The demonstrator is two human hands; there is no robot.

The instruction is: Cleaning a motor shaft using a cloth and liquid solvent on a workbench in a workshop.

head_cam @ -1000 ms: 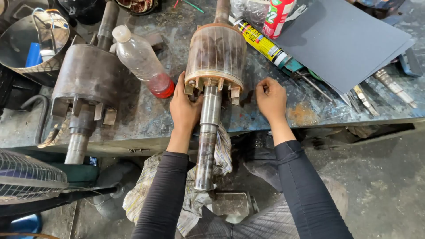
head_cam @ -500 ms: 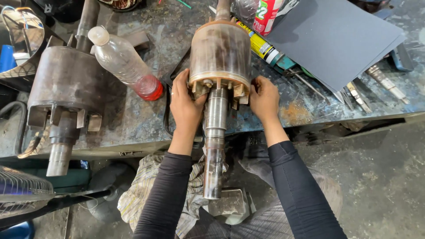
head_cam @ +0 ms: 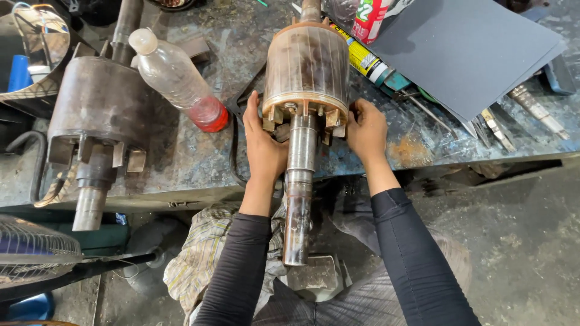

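rotor (head_cam: 307, 69): big rusty-brown metal cylinder lying on the tabletop (head_cam: 199, 163), its near end at the front edge, between the two hands.
shaft (head_cam: 298, 187): long steel bar running out of the rotor's near end, past the tabletop edge and down toward the person's lap.
fins: short metal tabs ring the rotor's near end around the shaft.
left hand (head_cam: 263, 148): pressed flat against the left side of the rotor's near end, fingers stretched upward and not curled shut, thumb side touching the fins.
right hand (head_cam: 365, 130): against the right side of the same end, fingers bent onto the rim; how firm the grip is cannot be told.
sleeves: both arms in dark long sleeves.
second rotor (head_cam: 99, 111): darker, similar part with its own shaft, lying well to the left on the tabletop.
plastic bottle (head_cam: 175, 78): clear, on its side between the two rotors, a little red liquid at its bottom end, white cap pointing away.
tube (head_cam: 365, 60): yellow, lying just right of the rotor.
grey sheets (head_cam: 471, 48): flat, dark, stacked at the right.
metal tools (head_cam: 531, 108): a few thin pieces near the sheets' lower edge.
cloth (head_cam: 193, 265): checked rag below the tabletop edge, by the left arm.
fan (head_cam: 33, 250): wire guard at lower left.
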